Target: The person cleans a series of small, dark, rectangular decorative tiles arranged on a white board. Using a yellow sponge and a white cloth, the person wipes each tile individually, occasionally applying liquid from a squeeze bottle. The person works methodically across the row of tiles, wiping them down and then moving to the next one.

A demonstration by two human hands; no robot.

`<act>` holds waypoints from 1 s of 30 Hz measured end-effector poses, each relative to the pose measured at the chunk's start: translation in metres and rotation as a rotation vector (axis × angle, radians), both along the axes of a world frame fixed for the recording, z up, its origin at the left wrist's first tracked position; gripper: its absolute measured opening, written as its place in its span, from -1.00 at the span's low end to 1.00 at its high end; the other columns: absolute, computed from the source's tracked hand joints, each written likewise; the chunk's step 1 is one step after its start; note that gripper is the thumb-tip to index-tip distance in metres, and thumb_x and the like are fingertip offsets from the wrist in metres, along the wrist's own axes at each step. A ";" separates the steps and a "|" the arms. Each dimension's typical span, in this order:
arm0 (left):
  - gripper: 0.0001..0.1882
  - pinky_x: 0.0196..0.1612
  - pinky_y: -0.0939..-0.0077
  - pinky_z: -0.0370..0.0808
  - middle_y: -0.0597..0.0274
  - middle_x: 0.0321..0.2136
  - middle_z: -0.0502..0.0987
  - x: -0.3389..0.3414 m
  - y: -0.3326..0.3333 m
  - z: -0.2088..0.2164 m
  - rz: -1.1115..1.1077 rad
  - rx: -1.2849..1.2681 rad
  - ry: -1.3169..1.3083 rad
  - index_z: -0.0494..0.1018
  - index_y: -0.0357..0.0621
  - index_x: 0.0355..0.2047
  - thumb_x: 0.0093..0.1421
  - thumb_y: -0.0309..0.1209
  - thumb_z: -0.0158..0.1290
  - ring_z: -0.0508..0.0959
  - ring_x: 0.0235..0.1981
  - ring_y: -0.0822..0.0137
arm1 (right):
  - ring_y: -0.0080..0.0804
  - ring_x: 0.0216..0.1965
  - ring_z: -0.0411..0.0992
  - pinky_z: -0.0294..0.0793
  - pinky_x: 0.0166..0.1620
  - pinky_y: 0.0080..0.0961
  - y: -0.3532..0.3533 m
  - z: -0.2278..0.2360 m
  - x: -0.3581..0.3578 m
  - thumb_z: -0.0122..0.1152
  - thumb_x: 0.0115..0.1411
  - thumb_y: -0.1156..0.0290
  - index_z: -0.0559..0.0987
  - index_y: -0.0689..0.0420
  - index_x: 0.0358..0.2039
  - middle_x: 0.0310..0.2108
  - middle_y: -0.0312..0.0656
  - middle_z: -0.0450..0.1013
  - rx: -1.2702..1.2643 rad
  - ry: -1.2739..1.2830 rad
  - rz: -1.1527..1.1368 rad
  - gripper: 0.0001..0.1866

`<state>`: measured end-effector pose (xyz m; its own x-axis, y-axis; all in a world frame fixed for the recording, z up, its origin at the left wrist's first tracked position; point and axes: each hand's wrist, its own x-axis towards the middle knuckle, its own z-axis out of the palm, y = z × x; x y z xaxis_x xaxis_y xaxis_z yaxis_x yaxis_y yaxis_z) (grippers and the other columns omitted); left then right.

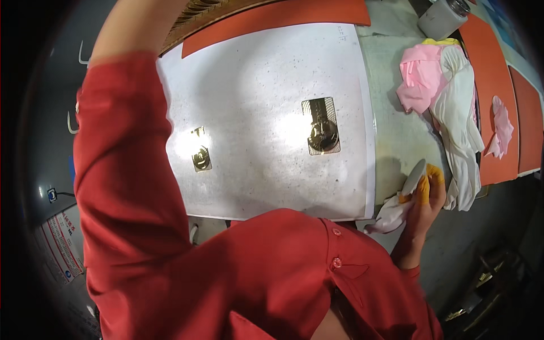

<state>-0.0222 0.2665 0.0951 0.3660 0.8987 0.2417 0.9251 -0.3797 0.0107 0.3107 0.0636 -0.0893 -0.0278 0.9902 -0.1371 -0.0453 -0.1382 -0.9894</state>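
My left arm in a red sleeve (127, 141) reaches up past the top edge, and its hand is out of view. At the lower right of the table, my right hand (426, 195), with yellow-orange covers on its fingertips, is closed on a pale crumpled cloth (391, 215). A flat grey rounded piece (415, 177) stands up at those fingers; its kind is not plain. Two shiny gold metal plates lie apart on a large white sheet: a bigger one (322, 126) to the right and a smaller one (200, 150) to the left, partly washed out by glare.
Pink cloth (420, 76) and white cloth (456, 130) lie heaped at the right, near a jar (443, 18) with a dark lid. A pink scrap (500, 127) rests on an orange board (493, 85). A brown tray (209, 14) with dark contents sits at the top.
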 end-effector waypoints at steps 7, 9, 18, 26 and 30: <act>0.09 0.06 0.16 0.26 -0.15 0.02 0.28 0.012 -0.210 -0.124 0.059 -0.297 -0.153 0.13 -0.35 0.10 -0.25 0.27 0.10 0.28 0.05 -0.11 | -0.03 -0.58 0.40 0.30 -0.54 -0.30 0.063 0.044 -0.064 0.19 0.01 0.40 0.46 0.24 -0.36 -0.64 0.01 0.41 0.626 -0.769 0.628 -0.78; 0.05 0.10 0.12 0.18 -0.15 0.03 0.26 0.023 -0.234 -0.150 0.121 -0.159 -0.145 0.15 -0.37 0.08 -0.23 0.24 0.10 0.22 0.09 -0.08 | 0.01 -0.59 0.38 0.29 -0.53 -0.20 0.079 0.044 -0.091 0.15 0.02 0.35 0.46 0.22 -0.40 -0.67 0.01 0.40 0.773 -0.927 0.730 -0.80; -0.12 0.16 0.04 0.04 -0.09 0.09 0.20 0.042 -0.230 -0.164 0.299 -0.077 -0.284 0.21 -0.29 0.05 -0.18 0.03 0.19 0.15 0.14 -0.04 | 0.02 -0.51 0.40 0.31 -0.42 -0.15 0.097 0.026 -0.138 0.10 -0.04 0.38 0.47 0.22 -0.44 -0.61 0.05 0.42 0.623 -1.111 0.871 -0.82; -0.21 0.15 0.14 0.06 -0.05 -0.02 0.27 0.038 -0.234 -0.158 0.286 -0.054 -0.395 0.25 -0.27 -0.02 -0.18 -0.03 0.20 0.19 0.11 0.03 | 0.03 -0.52 0.41 0.35 -0.39 -0.15 0.067 0.022 -0.124 0.14 0.00 0.33 0.52 0.23 -0.37 -0.62 0.05 0.44 0.613 -1.157 0.806 -0.77; -0.23 0.12 0.17 0.09 -0.04 -0.06 0.28 0.037 -0.239 -0.159 0.314 -0.028 -0.366 0.27 -0.28 -0.06 -0.20 -0.04 0.21 0.21 0.08 0.05 | 0.03 -0.57 0.41 0.35 -0.45 -0.14 0.055 0.019 -0.116 0.19 -0.05 0.35 0.52 0.22 -0.39 -0.68 0.07 0.41 0.575 -1.148 0.823 -0.76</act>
